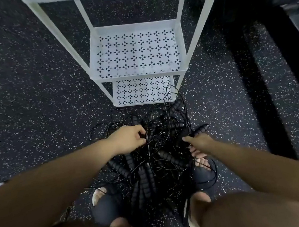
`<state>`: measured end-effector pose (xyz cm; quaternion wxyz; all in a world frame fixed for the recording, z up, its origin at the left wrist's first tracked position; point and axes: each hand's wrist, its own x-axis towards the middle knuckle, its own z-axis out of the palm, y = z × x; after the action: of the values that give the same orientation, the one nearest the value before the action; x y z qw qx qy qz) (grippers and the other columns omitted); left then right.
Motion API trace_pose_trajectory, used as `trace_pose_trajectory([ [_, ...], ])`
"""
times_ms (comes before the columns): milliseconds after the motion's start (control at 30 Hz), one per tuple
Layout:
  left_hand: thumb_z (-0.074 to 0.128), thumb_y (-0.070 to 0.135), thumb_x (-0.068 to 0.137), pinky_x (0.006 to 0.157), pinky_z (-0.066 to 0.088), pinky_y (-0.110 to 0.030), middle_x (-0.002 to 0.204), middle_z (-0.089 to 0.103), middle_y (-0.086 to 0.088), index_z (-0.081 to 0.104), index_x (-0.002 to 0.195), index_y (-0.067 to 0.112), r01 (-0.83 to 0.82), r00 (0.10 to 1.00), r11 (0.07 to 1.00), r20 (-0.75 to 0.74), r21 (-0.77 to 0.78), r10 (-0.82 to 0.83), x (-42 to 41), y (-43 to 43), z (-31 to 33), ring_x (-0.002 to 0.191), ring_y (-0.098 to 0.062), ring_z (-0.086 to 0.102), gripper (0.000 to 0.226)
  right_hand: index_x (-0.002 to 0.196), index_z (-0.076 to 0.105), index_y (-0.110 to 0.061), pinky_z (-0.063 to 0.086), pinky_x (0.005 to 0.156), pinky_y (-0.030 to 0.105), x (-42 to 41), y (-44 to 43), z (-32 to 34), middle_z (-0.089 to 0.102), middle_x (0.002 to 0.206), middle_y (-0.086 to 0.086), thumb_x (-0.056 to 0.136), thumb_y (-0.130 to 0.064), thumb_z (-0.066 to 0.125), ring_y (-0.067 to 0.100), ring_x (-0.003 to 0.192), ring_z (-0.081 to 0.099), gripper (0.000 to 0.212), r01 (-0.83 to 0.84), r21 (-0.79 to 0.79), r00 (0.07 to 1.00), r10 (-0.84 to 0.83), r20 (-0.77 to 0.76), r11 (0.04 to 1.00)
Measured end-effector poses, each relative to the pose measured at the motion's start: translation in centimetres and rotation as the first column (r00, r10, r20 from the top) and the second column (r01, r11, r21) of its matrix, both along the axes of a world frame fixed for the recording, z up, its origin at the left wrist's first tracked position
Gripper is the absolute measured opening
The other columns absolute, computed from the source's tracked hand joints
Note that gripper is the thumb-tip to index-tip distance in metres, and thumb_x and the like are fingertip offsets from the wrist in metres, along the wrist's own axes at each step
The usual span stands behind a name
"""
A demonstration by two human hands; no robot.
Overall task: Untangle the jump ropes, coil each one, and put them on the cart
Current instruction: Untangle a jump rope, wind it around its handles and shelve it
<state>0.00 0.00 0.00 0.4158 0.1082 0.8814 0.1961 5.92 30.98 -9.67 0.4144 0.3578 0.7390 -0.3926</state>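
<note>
The ropes (150,160) lay in one big black knot on the floor (29,90), right in front of the person's feet and partly between them. Thin cords looped all over each other, and many bumpy black handles poked out of the pile this way and that. The white cart (83,14) stood just past the pile, and none of the ropes were on it. Its middle shelf (96,63) and its low shelf (116,98) had little holes in a star pattern, and both held nothing. One thin loop (170,86) from the pile rose up in front of the low shelf's near right corner. The person bent over with both bare arms reaching down. The left hand (129,138) was at the left of the knot's middle, with its fingers curled in, and it pinched some of the thin cords there. The right hand (199,142) was at the right side of the pile, with one finger stuck out flat toward the middle. A handle (201,128) stuck out just beyond that hand and seemed to touch it, but I could not tell if the hand held it. The person wore a dark sandal on each foot, the left one (105,207) beside the pile and the right one (203,176) with cords lying across it.
</note>
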Motion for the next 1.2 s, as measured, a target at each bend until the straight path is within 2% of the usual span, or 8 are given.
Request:
trace_pose_trajectory([
  [200,0.063,0.048,0.104,0.091,0.053,-0.03,0.118,0.071,0.015,0.061,0.139,0.032,0.06,0.996,0.998,0.068,0.016,-0.061,1.4,1.1,-1.0,0.1,-0.005,0.064,0.038,0.105,0.069,-0.003,0.054,0.051,0.027,0.4,-2.1,-2.6,0.077,0.094,0.012,0.089,-0.043,0.086,0.021,0.068,0.073,0.046,0.081,-0.01,0.997,-0.081,0.016,0.997],
  [367,0.062,0.044,0.106,0.084,0.048,-0.025,0.116,0.07,0.015,0.062,0.139,0.03,0.038,0.999,0.999,0.029,0.007,-0.038,0.7,1.2,0.2,0.093,-0.002,0.062,0.036,0.102,0.074,-0.001,0.044,0.046,0.022,-0.2,-2.5,-2.7,0.066,0.083,0.009,0.086,-0.017,0.079,0.017,0.057,0.056,0.024,0.165,-0.032,0.985,-0.163,0.063,0.986],
  [567,0.062,0.044,0.106,0.067,0.042,-0.016,0.112,0.073,0.013,0.062,0.138,0.031,0.055,0.998,0.998,0.038,0.027,-0.056,0.2,1.9,1.3,0.079,0.002,0.063,0.034,0.094,0.066,-0.009,0.049,0.063,0.03,-0.4,-2.3,-2.9,0.062,0.088,0.009,0.088,-0.017,0.072,0.019,0.065,0.053,0.012,0.218,-0.08,0.973,-0.211,0.09,0.973],
  [667,0.061,0.049,0.105,0.075,0.049,-0.021,0.115,0.074,0.014,0.062,0.137,0.033,0.048,0.998,0.998,0.03,0.029,-0.049,-0.1,2.1,1.9,0.086,0.0,0.065,0.036,0.101,0.068,-0.01,0.055,0.071,0.036,-0.4,-2.5,-3.8,0.066,0.092,0.008,0.091,-0.043,0.081,0.022,0.072,0.058,0.037,0.19,-0.06,0.98,-0.185,0.077,0.98],
  [767,0.06,0.061,0.101,0.095,0.055,-0.032,0.12,0.072,0.017,0.063,0.135,0.037,0.041,0.999,0.999,0.02,0.032,-0.042,-0.5,2.3,2.4,0.1,-0.004,0.067,0.042,0.098,0.071,-0.006,0.058,0.069,0.034,-0.7,-3.0,-4.2,0.07,0.085,0.008,0.084,-0.036,0.087,0.022,0.067,0.062,0.036,0.098,0.006,0.994,-0.098,0.05,0.995],
  [1000,0.062,0.052,0.104,0.073,0.044,-0.018,0.117,0.071,0.019,0.062,0.135,0.038,0.015,1.0,0.998,-0.006,0.054,-0.015,-1.6,2.9,6.3,0.091,0.003,0.064,0.034,0.078,0.059,-0.012,0.037,0.048,0.021,-0.7,-1.6,-0.9,0.052,0.066,0.005,0.078,-0.001,0.068,0.015,0.048,0.043,0.014,0.169,-0.17,0.98,-0.146,0.138,0.971],
  [1133,0.062,0.047,0.104,0.082,0.051,-0.022,0.111,0.07,0.024,0.061,0.138,0.038,0.021,0.999,0.998,-0.05,0.063,-0.018,-2.0,2.8,9.9,0.096,-0.001,0.069,0.035,0.092,0.065,-0.01,0.045,0.058,0.025,-0.2,0.2,4.0,0.062,0.094,0.008,0.072,-0.003,0.067,0.018,0.075,0.056,0.021,0.216,-0.387,0.958,-0.118,0.262,0.896],
  [1200,0.066,0.042,0.102,0.087,0.057,-0.026,0.112,0.069,0.025,0.061,0.137,0.04,0.013,0.998,0.997,-0.059,0.07,-0.009,-1.8,3.0,12.0,0.099,-0.004,0.072,0.035,0.094,0.065,-0.007,0.044,0.054,0.023,0.0,0.7,9.2,0.068,0.088,0.008,0.081,-0.003,0.062,0.017,0.068,0.058,0.014,0.098,-0.5,0.977,0.012,0.212,0.861],
])
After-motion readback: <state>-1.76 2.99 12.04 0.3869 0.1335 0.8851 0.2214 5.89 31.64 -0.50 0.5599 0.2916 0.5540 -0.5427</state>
